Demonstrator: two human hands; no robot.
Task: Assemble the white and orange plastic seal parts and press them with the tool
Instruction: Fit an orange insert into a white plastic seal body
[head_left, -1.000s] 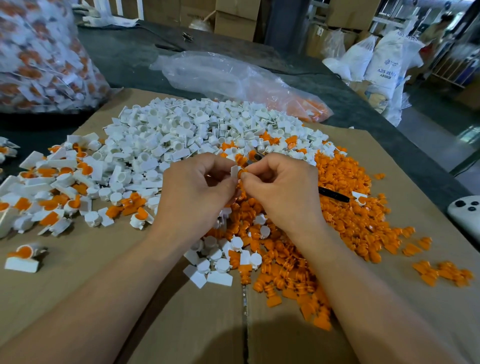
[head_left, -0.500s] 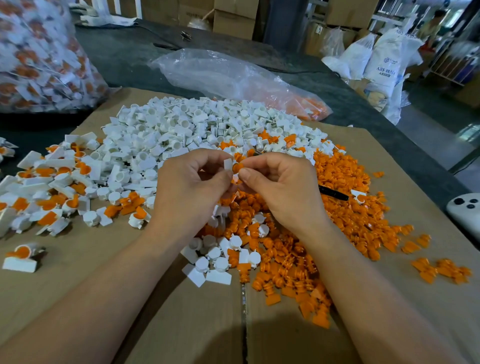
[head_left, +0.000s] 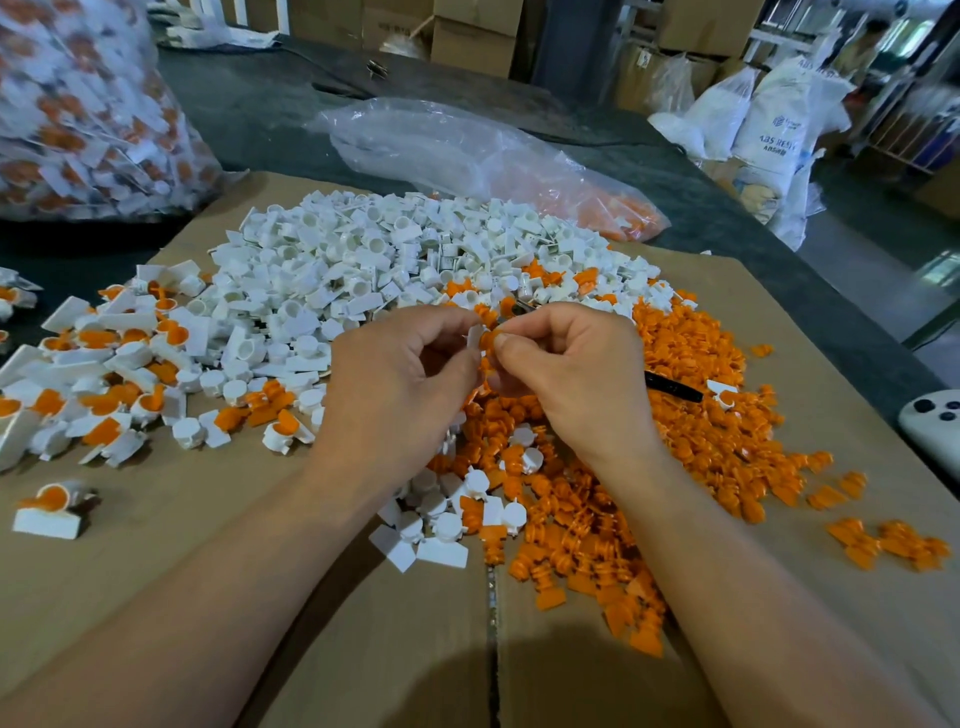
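My left hand (head_left: 400, 384) pinches a white seal part (head_left: 474, 338) between thumb and fingers. Against that part, my right hand (head_left: 571, 374) pinches an orange seal part (head_left: 488, 340). Both hands meet over the middle of the cardboard (head_left: 156, 545). Behind them lies a heap of white parts (head_left: 374, 260), and to the right a heap of orange parts (head_left: 701, 415). A black-handled tool (head_left: 672, 387) lies on the orange heap, partly hidden behind my right hand. Joined white-and-orange seals (head_left: 104, 374) lie at the left.
A clear bag of joined seals (head_left: 78, 114) stands at the back left. A flat plastic bag holding some orange parts (head_left: 493, 161) lies behind the heaps. A white controller (head_left: 935, 426) sits at the right edge. Boxes and white sacks stand beyond the dark table.
Both hands have lifted slightly and moved away from me over the heaps, still holding the white and orange parts together; the orange part now shows more between the fingertips.
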